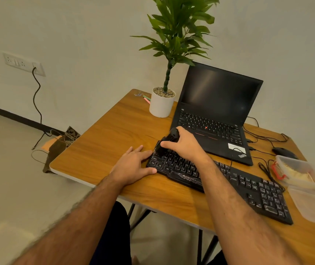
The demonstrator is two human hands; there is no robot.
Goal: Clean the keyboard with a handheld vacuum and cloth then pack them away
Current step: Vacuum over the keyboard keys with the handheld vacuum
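Keyboard (219, 180) cleaning at a wooden desk (114, 134): the person's right hand (185, 144) curls its fingers and thumb around a small black handheld vacuum (167, 142), gripping the body from above with the nozzle end tipped down onto the upper-left corner of the keys. Only the top of the vacuum and its dark lower end show past the knuckles; its finer details cannot be made out. The left hand (133, 165) lies flat, fingers straight and spread, palm on the desk, with its fingertips and thumb touching the keyboard's left edge.

The keyboard is black and full-sized, with pale legends on its keys, a brand name printed along the front lip and a number pad at the far right. It runs diagonally across the desk, its left end under both hands and its right end reaching toward the desk's near right side.

Just behind it sits an open black laptop (215, 111), screen dark. A potted plant (162, 104) in a white pot stands left of the laptop, with coloured pens (146, 98) beside it. A black mouse (282, 152) and loose cables lie to the right, near a clear plastic container (296, 171) with a red clip and a separate clear lid (313, 203) just in front of it.
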